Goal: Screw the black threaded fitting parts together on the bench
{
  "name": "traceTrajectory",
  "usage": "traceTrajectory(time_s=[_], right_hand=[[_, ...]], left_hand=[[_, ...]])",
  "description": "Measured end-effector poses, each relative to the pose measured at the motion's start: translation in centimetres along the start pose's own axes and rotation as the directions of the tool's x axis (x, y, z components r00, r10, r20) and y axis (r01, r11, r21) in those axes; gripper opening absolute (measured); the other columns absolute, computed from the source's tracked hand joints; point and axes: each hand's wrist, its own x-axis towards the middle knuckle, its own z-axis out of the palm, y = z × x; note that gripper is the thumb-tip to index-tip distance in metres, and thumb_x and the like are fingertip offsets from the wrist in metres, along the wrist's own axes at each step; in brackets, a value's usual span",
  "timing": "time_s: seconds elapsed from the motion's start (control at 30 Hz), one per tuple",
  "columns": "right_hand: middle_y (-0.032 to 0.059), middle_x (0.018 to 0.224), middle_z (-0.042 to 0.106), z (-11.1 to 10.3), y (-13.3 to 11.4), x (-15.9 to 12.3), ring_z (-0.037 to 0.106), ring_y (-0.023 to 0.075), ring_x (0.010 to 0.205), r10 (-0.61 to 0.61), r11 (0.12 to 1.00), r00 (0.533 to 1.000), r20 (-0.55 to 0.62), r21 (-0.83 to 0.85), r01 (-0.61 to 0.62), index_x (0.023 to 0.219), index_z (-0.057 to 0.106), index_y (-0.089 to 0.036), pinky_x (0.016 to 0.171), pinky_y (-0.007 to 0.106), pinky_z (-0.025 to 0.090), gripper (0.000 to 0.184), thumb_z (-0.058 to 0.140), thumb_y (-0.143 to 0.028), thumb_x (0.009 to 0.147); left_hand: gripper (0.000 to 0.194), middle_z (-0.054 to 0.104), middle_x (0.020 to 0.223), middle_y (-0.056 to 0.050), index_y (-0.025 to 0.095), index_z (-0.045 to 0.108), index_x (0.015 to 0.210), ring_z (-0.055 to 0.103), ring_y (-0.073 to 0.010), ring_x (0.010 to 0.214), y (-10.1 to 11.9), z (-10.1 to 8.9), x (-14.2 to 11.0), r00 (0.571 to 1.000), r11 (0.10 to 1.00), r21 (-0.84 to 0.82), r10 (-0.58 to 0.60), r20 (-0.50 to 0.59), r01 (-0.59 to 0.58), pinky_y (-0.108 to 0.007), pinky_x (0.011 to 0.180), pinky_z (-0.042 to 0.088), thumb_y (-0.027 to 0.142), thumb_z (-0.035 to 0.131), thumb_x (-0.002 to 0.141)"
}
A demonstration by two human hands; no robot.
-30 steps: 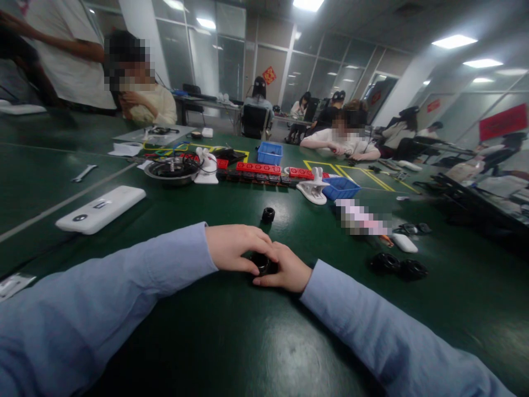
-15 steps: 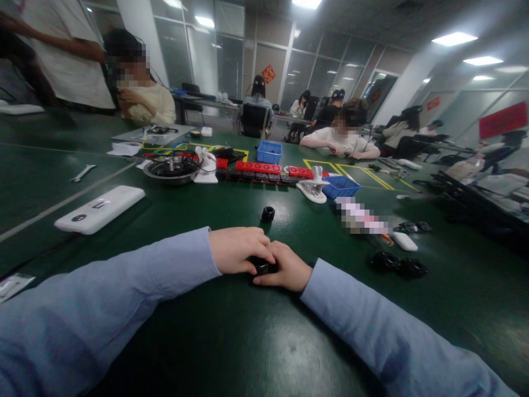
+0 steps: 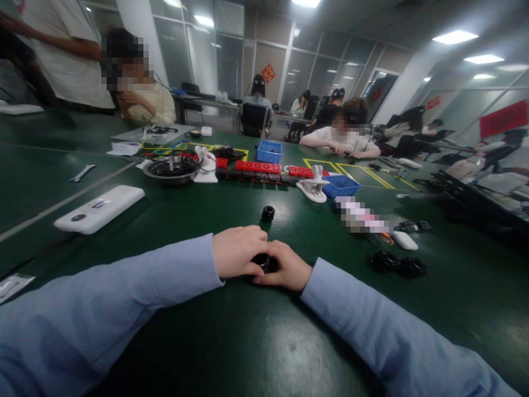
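Observation:
At the middle of the green table, both my hands are closed around a round black fitting, mostly hidden by the fingers. My left hand grips it from the left and above, its thumb across the near side. From the right, my right hand wraps it with thumb and fingers, low over the tabletop. Just beyond my hands a smaller ribbed black fitting stands by itself. Two larger black ring-shaped fittings lie side by side to the right.
A white power bank lies left, with a wrench beyond. Across the middle stand a metal bowl, red and black blocks, a white clip and blue bins. Other people sit farther off.
My left hand has shifted and turned slightly about the fitting, showing more of its top. My right hand stays nearly still.

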Motion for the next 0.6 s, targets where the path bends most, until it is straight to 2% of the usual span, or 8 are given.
traceTrajectory(time_s=[0.23,0.4,0.6], right_hand=[[0.0045,0.082,0.064,-0.1,-0.4,0.1,0.055,0.0197,0.076,0.047,0.997,0.999,-0.006,-0.054,-0.047,0.096,0.066,-0.016,0.069,0.031,0.041,0.047,0.079,-0.045,0.061],[0.0053,0.088,0.067,-0.1,-0.3,0.1,0.056,0.02,0.079,0.025,0.999,1.0,-0.002,-0.031,-0.025,0.098,0.064,-0.016,0.074,0.032,0.041,0.046,0.078,-0.042,0.063],[0.0056,0.088,0.067,0.0,-0.2,0.2,0.056,0.0199,0.078,0.014,0.999,1.0,0.009,-0.037,-0.013,0.095,0.065,-0.015,0.073,0.032,0.041,0.045,0.079,-0.041,0.062]], left_hand=[[0.036,0.062,0.095,-0.01,0.011,0.065,0.097,0.057,-0.0249,0.093,-0.1,0.4,0.2,0.998,0.997,0.05,-0.053,-0.027,0.055,-0.033,0.078,0.045,0.042,0.069,0.078],[0.041,0.062,0.094,-0.011,0.009,0.064,0.092,0.058,-0.0262,0.09,0.7,0.5,0.3,0.99,0.984,0.111,-0.135,-0.046,0.14,-0.034,0.075,0.046,0.048,0.067,0.078],[0.044,0.064,0.086,-0.012,0.009,0.064,0.086,0.061,-0.0283,0.086,2.0,1.3,0.4,0.958,0.942,0.197,-0.247,-0.148,0.273,-0.036,0.072,0.045,0.053,0.06,0.081]])
